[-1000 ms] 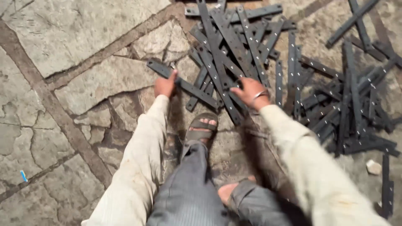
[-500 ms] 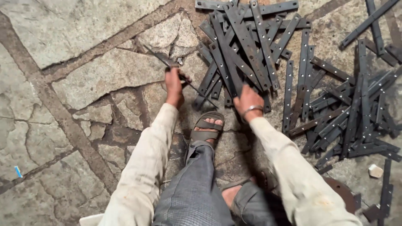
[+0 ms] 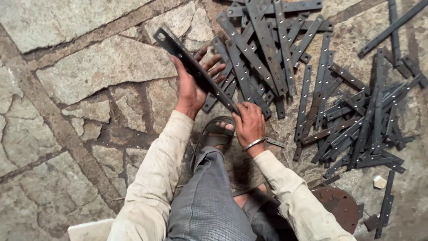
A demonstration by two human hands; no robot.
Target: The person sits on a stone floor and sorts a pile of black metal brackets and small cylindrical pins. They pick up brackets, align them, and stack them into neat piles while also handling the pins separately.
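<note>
Steel strip: a long dark perforated bar [image 3: 195, 70] lies slantwise across both hands, raised above the stone floor [image 3: 89, 76], just left of the heap.
Left hand: the left hand [image 3: 192, 87] supports the strip's middle from below, fingers spread open, thumb hooked over its edge.
Right hand: the right hand [image 3: 249, 125], with a metal bangle [image 3: 254, 143] at the wrist, pinches the strip's lower end.
Heap: matching steel strips [image 3: 272, 58] lie piled and scattered ahead and to the right.
Foot: a sandalled foot [image 3: 216, 134] rests between the forearms.
</note>
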